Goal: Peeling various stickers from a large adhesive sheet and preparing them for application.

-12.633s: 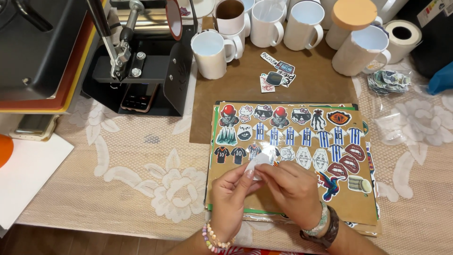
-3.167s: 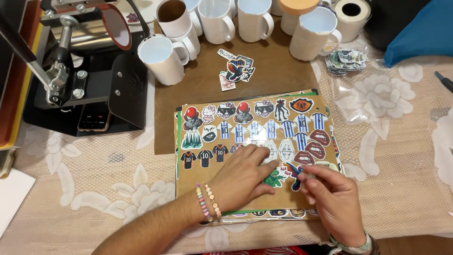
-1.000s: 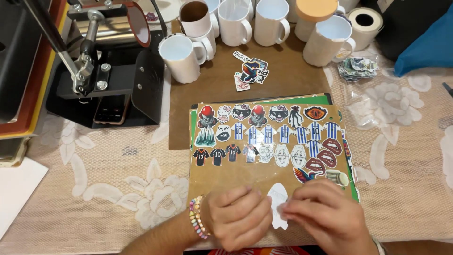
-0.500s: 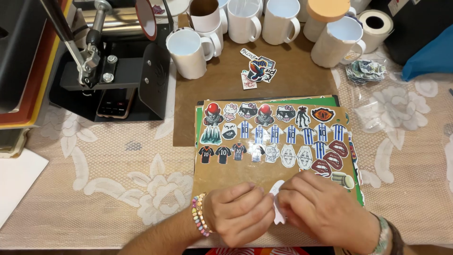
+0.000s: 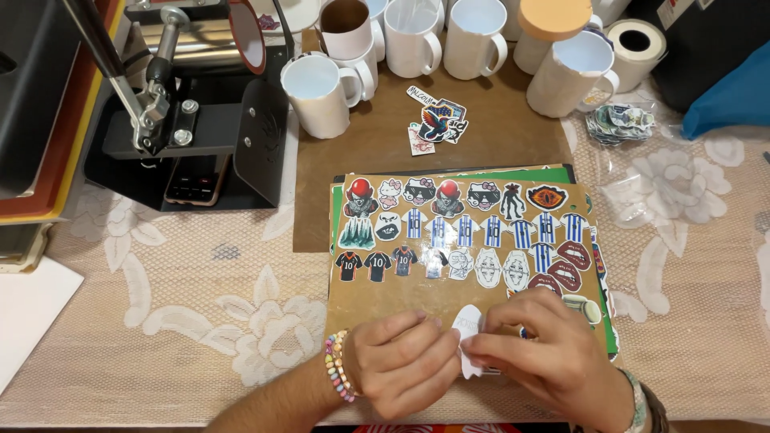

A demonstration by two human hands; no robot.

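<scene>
Both hands are down at the near edge of the brown sticker board (image 5: pixel 481 309), working on one small white sticker cut-out (image 5: pixel 468 325). The left hand (image 5: pixel 405 365) is curled nearly closed, its fingertips pinched onto the left edge of the cut-out, a beaded bracelet (image 5: pixel 339 377) on the wrist. The right hand (image 5: pixel 549 353) is likewise drawn in narrow, thumb and forefinger meeting on the cut-out's right side, so the white piece sits gripped between the two hands just above the board's bare lower part. I cannot tell whether the cut-out lies flat on the board or is lifted off it. Further up the board run rows of stickers (image 5: pixel 465 228): striped jerseys, faces, lips. The board rests on a green mat (image 5: pixel 613 341) whose edge shows along its right side. Beyond the board's far edge lies a loose pile of stickers (image 5: pixel 435 124) on a brown sheet, and past that a cluster of white mugs (image 5: pixel 417 40). To the board's far left stands a black mug press (image 5: pixel 192 112) on the lace-covered tabletop (image 5: pixel 184 321).
</scene>
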